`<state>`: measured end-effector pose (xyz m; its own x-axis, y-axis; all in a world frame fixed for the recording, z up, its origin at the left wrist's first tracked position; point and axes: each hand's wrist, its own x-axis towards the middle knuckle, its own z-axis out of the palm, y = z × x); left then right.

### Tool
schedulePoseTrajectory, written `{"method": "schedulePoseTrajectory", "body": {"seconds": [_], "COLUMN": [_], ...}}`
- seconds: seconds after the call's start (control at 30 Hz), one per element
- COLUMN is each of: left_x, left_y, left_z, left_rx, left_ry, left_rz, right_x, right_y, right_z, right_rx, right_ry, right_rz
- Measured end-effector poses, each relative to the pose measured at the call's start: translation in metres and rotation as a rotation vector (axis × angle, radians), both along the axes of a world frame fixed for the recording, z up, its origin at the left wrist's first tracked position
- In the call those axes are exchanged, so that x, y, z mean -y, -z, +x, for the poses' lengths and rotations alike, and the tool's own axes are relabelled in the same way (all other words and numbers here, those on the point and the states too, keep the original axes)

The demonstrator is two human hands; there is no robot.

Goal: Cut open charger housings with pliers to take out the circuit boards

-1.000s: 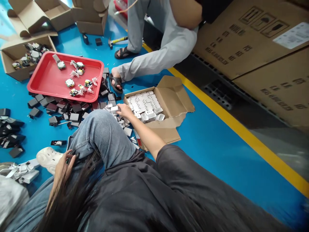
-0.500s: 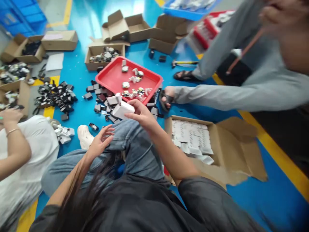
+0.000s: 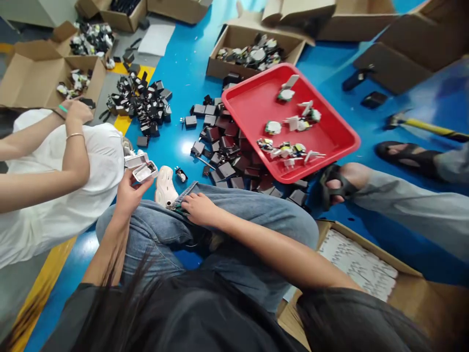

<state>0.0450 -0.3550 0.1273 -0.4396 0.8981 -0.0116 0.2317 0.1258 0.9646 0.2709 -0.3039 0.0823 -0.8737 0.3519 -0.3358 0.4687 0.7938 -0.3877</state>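
My left hand (image 3: 128,195), off to the left above my bent leg, grips a small white plastic case (image 3: 148,172) with its hollow side turned up. Some white parts show inside the case. My right hand (image 3: 201,209) is low over my jeans, fingers curled down around something with a bit of dark green showing; most of it is hidden. Just past my white clog (image 3: 165,185) lies a small black and white part (image 3: 181,175) on the blue floor. Behind the case, further white pieces (image 3: 134,159) sit beside the co-worker's white clothing.
A red tray (image 3: 252,128) holds several small circuit assemblies, with black adapter housings (image 3: 223,168) heaped beside it. Cardboard boxes (image 3: 216,66) stand behind. A box of white cases (image 3: 357,264) is at my right. A co-worker's feet (image 3: 339,188) and a hammer (image 3: 421,126) are close.
The white case has passed from my right hand to my left and moved left. My right hand has dropped to my lap. The view has swung left and closer to the floor.
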Motion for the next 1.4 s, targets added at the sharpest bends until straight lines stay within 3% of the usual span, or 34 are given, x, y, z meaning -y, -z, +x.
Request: {"method": "schedulePoseTrajectory", "body": {"seconds": [0.1,0.2,0.33,0.5,0.57,0.73,0.83,0.93,1.1,1.4], "left_x": [0.001,0.005,0.011,0.016,0.017,0.019,0.019,0.018,0.018,0.014], "left_y": [-0.004,-0.009,-0.011,-0.015,-0.015,-0.010,-0.006,0.000,0.004,-0.003], "left_z": [0.007,0.017,0.027,0.032,0.032,0.034,0.036,0.036,0.037,0.043], "left_rx": [-0.071,-0.135,-0.126,-0.175,-0.230,-0.214,-0.232,-0.306,-0.472,-0.537], "left_ry": [0.008,0.037,0.068,0.137,0.192,0.311,0.410,0.475,0.528,0.489], "left_rz": [0.021,0.006,0.050,0.122,0.150,0.153,0.123,0.099,0.129,0.114], "right_x": [0.023,0.024,0.000,-0.041,-0.048,-0.036,-0.026,-0.024,-0.027,-0.022], "right_y": [0.018,0.022,0.011,-0.017,-0.026,-0.042,-0.042,-0.041,-0.047,-0.049], "right_z": [-0.002,-0.009,-0.014,0.004,0.010,0.004,-0.003,-0.002,0.003,0.002], "right_rx": [0.063,0.093,0.075,-0.296,-0.481,-0.887,-0.940,-0.868,-0.801,-0.842], "right_ry": [-0.064,0.006,0.163,0.473,0.587,0.751,0.805,0.833,0.753,0.699], "right_rz": [0.107,0.082,-0.064,-0.221,-0.360,-0.998,-1.171,-1.164,-1.041,-0.743]}}
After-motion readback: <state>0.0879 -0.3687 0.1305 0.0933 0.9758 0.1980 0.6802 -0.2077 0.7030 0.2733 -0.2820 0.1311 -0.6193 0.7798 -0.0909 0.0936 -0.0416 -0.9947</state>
